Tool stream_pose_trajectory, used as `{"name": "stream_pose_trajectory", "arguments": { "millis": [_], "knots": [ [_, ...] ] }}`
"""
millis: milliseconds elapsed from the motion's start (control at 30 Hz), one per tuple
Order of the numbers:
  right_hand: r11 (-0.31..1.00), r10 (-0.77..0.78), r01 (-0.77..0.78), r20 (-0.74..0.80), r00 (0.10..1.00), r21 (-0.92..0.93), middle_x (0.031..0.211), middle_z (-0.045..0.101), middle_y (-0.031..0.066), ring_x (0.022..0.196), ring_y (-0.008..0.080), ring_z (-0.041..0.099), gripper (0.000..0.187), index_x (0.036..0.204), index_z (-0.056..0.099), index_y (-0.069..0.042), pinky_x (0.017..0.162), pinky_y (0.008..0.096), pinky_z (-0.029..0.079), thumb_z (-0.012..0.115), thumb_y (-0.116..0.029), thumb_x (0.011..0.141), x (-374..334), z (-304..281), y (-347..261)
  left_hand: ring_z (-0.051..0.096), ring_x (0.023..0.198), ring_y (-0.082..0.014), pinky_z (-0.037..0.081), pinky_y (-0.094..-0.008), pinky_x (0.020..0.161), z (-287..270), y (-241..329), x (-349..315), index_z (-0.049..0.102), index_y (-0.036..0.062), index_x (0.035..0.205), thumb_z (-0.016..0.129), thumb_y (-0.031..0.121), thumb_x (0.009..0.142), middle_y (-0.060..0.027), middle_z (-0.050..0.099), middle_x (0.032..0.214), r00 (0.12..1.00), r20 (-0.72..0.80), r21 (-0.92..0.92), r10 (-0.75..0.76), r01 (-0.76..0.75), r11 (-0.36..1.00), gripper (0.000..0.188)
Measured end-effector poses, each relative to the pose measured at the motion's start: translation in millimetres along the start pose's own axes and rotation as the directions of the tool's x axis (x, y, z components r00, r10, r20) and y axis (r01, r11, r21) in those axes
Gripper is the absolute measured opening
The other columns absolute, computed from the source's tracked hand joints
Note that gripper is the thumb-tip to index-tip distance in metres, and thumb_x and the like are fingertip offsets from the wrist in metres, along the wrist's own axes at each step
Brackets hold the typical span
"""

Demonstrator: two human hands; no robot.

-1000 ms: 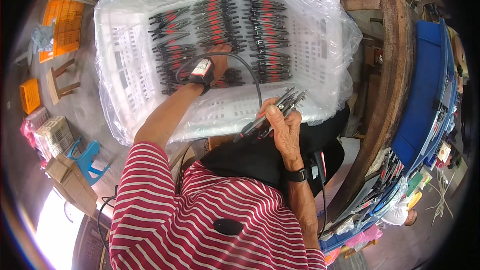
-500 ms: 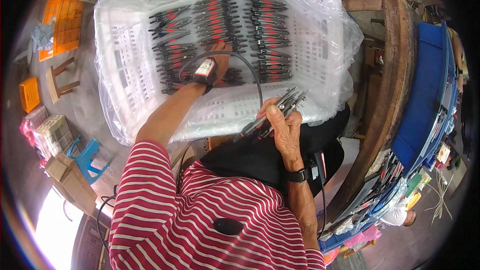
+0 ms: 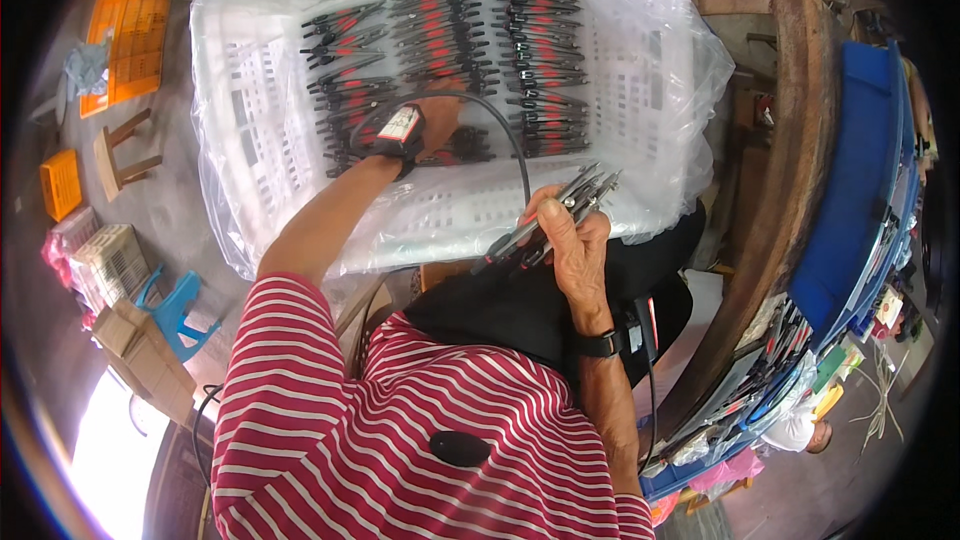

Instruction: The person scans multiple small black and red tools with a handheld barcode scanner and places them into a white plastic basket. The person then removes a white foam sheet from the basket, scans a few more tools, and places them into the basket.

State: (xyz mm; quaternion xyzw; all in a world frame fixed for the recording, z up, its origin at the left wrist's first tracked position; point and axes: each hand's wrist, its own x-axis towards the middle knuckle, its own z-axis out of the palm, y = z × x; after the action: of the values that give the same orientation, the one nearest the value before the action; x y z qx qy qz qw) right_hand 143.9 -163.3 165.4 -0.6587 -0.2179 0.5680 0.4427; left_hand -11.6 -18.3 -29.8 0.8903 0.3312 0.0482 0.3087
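My left hand (image 3: pixel 440 122) reaches down into the lined white crate (image 3: pixel 270 225), onto the near part of the middle column of drawing compasses (image 3: pixel 438 25). Its fingers are blurred and partly hidden, so I cannot tell whether they grip one. A black band with a white-labelled box sits on that wrist. My right hand (image 3: pixel 572 237) is closed around a small bundle of compasses (image 3: pixel 585 190), held over the crate's near right edge. Their silver legs point up and right, the dark ends down and left. More compasses with red middles lie in left (image 3: pixel 345 95) and right columns (image 3: pixel 545 70).
Clear plastic sheeting (image 3: pixel 690 70) drapes over the crate's rim. A black cable (image 3: pixel 505 125) arches above the left hand. To the right stand a wooden bench edge (image 3: pixel 800 130) and a blue tray (image 3: pixel 850 190). A blue stool (image 3: pixel 180 315) and orange crates (image 3: pixel 130 40) are at left.
My left hand has moved slightly lower into the middle column, its fingers now less visible. The right hand with its bundle of compasses has shifted only a little.
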Motion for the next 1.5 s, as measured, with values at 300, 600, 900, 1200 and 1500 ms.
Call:
{"name": "stream_pose_trajectory", "arguments": {
  "millis": [300,600,900,1200,1500],
  "knots": [
    [1.0,0.009,-0.009,0.001,1.0,-0.02,0.064,0.058,0.0008,0.053,0.0051,0.048,0.035,0.084,0.061,0.001,0.048,0.0202,0.036,0.059,-0.034,0.088,0.6,-1.4,0.6,0.047,0.113,-0.0281,0.038,-0.0396,0.092,8.9,-9.8,-15.7,0.063,0.0043,0.091,0.055,0.017,0.083,-0.0091,0.058,0.107,0.921,0.343,-0.162,-0.184,0.251,0.954,0.017],
    [1.0,-0.027,0.027,-0.011,1.0,-0.006,0.066,0.057,0.0002,0.054,0.0054,0.048,0.033,0.084,0.061,0.001,0.048,0.0204,0.036,0.06,-0.033,0.088,2.1,0.2,3.9,0.05,0.107,-0.0282,0.039,-0.0406,0.09,-2.9,5.4,-24.1,0.059,0.004,0.099,0.059,0.019,0.08,-0.0089,0.056,0.1,0.931,0.354,-0.092,-0.087,0.128,0.988,0.024],
    [1.0,0.004,-0.004,-0.005,1.0,-0.009,0.069,0.059,0.0034,0.058,0.008,0.053,0.035,0.081,0.06,0.001,0.052,0.021,0.041,0.059,-0.034,0.088,0.5,-0.6,2.1,0.047,0.108,-0.0254,0.034,-0.0392,0.089,14.7,3.9,-27.7,0.056,0.0063,0.095,0.063,0.015,0.073,-0.0074,0.054,0.102,0.949,0.299,-0.084,-0.101,0.131,0.988,0.025],
    [0.999,-0.037,0.038,-0.033,0.999,0.036,0.063,0.055,-0.0013,0.053,0.0045,0.045,0.033,0.083,0.062,0.0,0.047,0.0199,0.034,0.059,-0.033,0.088,0.9,2.3,5.8,0.05,0.103,-0.0281,0.035,-0.0401,0.086,3.8,7.2,-24.6,0.055,0.0063,0.09,0.06,0.012,0.074,-0.0099,0.055,0.099,0.949,0.283,-0.148,-0.14,0.187,0.971,0.018],
    [0.999,-0.035,0.035,-0.026,0.999,0.009,0.063,0.054,-0.0016,0.053,0.0044,0.044,0.033,0.083,0.063,-0.001,0.047,0.0201,0.034,0.06,-0.033,0.088,1.7,1.0,6.8,0.056,0.087,-0.0342,0.044,-0.0446,0.079,-7.0,21.6,-3.9,0.055,0.0013,0.094,0.057,0.01,0.078,-0.0155,0.057,0.089,0.978,0.08,-0.094,-0.192,0.199,0.975,0.018]
  ]
}}
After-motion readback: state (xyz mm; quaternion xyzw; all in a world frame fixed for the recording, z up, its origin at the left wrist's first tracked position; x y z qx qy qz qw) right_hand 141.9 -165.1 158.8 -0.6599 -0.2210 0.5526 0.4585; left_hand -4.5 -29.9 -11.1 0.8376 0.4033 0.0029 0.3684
